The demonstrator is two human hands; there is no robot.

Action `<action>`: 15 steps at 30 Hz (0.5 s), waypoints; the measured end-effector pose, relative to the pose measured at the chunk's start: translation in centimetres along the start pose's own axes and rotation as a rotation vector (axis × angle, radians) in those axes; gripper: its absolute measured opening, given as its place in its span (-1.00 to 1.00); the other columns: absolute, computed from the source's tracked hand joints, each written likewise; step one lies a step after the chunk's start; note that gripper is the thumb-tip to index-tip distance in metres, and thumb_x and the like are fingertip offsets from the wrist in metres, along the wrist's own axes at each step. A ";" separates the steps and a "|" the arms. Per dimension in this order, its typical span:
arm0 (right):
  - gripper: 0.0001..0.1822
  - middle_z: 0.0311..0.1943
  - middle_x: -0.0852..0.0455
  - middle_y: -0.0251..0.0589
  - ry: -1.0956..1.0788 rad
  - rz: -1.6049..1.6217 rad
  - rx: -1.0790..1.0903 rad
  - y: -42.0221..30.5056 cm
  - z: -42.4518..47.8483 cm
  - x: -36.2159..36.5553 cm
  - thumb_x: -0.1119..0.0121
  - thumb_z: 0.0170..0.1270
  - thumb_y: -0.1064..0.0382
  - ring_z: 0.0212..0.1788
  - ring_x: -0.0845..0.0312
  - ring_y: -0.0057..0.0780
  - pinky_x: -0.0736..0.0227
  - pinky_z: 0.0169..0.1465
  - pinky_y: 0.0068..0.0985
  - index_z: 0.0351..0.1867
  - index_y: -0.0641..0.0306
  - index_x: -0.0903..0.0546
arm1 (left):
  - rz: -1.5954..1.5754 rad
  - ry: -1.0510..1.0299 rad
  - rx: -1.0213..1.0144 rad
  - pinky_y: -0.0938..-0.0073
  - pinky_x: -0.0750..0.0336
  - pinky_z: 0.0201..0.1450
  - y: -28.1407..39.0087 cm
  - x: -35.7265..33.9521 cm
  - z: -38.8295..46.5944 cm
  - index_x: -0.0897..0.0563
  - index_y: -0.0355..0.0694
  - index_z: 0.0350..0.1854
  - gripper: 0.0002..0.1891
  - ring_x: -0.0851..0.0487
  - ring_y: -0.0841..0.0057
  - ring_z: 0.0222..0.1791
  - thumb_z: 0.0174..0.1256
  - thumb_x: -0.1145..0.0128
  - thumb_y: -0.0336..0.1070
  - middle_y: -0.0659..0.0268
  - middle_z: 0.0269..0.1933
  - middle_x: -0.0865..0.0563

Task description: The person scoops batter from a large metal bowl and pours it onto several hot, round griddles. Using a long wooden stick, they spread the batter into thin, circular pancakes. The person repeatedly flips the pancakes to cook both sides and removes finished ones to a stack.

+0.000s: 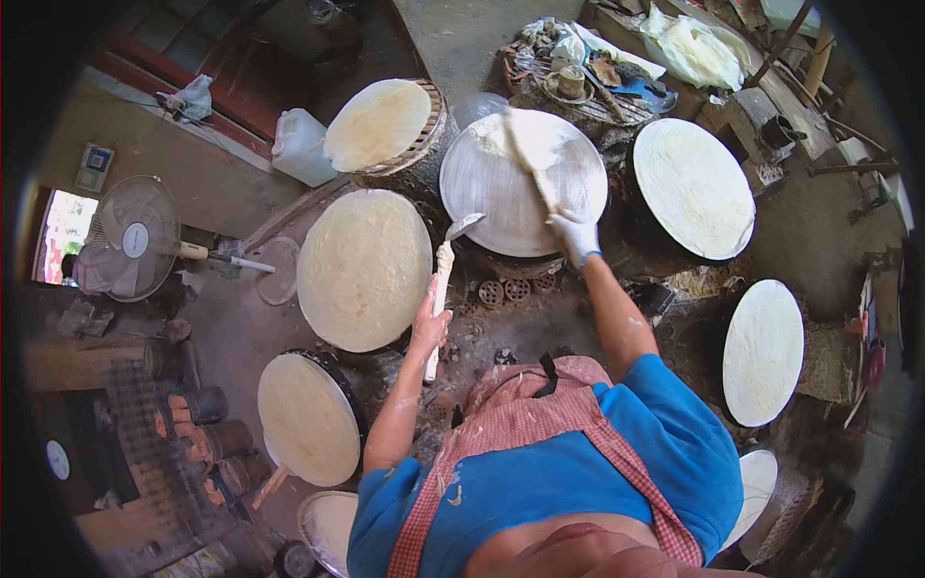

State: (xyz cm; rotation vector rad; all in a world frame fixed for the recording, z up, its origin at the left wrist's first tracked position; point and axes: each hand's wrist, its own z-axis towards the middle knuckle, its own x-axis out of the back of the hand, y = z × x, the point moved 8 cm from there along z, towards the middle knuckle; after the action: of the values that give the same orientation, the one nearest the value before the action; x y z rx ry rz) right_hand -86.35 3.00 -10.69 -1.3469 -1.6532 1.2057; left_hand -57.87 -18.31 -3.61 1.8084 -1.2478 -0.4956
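Note:
My right hand (576, 237), in a white glove, grips a long wooden tool (531, 170) that lies across the round griddle (498, 217) in front of me; the tool is slightly blurred. Pale batter (553, 137) covers the griddle's far part, and thin streaks mark the rest. Bare and dusted with batter, my left hand (431, 325) holds the pale, batter-coated handle of a scraper (462, 227), whose metal blade is over the griddle's near left edge. Close to the left hand is a griddle covered with a round flatbread (365, 271).
More batter-covered rounds lie at the right (694, 188), far right (762, 354) and lower left (311, 419). One flatbread (379, 123) rests on a slatted rack. A white plastic jug (303, 148), a fan (135, 238) and a cluttered round stand (585, 87) surround the griddles.

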 end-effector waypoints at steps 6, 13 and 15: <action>-0.71 -0.40 -0.68 -0.23 -0.121 0.049 0.091 -3.6 0.9 6.1 -0.20 0.09 0.27 -0.42 -0.50 -0.64 -0.40 -0.32 -0.66 -0.19 0.40 -0.63 | 0.095 0.017 -0.070 0.61 -0.18 -0.79 0.9 0.9 0.0 -0.14 0.19 0.35 -0.26 -0.22 0.71 -0.81 0.08 0.08 -0.57 0.44 -0.66 -0.34; -0.67 -0.72 -0.45 -0.38 -0.402 -0.058 0.262 -1.6 -0.6 1.4 -0.27 -0.03 0.31 -0.78 -0.17 -0.65 -0.03 -0.71 -0.63 -0.14 0.18 -0.65 | 0.081 0.082 -0.020 0.64 -0.15 -0.87 -0.2 0.0 -0.7 -0.10 0.19 0.36 -0.23 -0.22 0.72 -0.86 0.06 0.07 -0.56 0.44 -0.69 -0.34; -0.63 -0.77 -0.37 -0.44 -0.360 -0.114 -0.124 -3.2 0.1 6.4 -0.26 -0.01 0.29 -0.81 -0.10 -0.70 0.04 -0.74 -0.66 -0.07 0.14 -0.62 | 0.011 0.093 0.001 0.64 -0.15 -0.87 -0.5 -0.7 -0.9 -0.10 0.19 0.36 -0.22 -0.22 0.70 -0.86 0.05 0.07 -0.57 0.42 -0.67 -0.37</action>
State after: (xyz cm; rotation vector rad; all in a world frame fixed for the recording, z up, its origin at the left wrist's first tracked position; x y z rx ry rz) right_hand -89.02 9.05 -7.98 -1.1360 -2.0564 1.3550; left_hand -57.28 -17.19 -3.59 1.8038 -1.1944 -0.4000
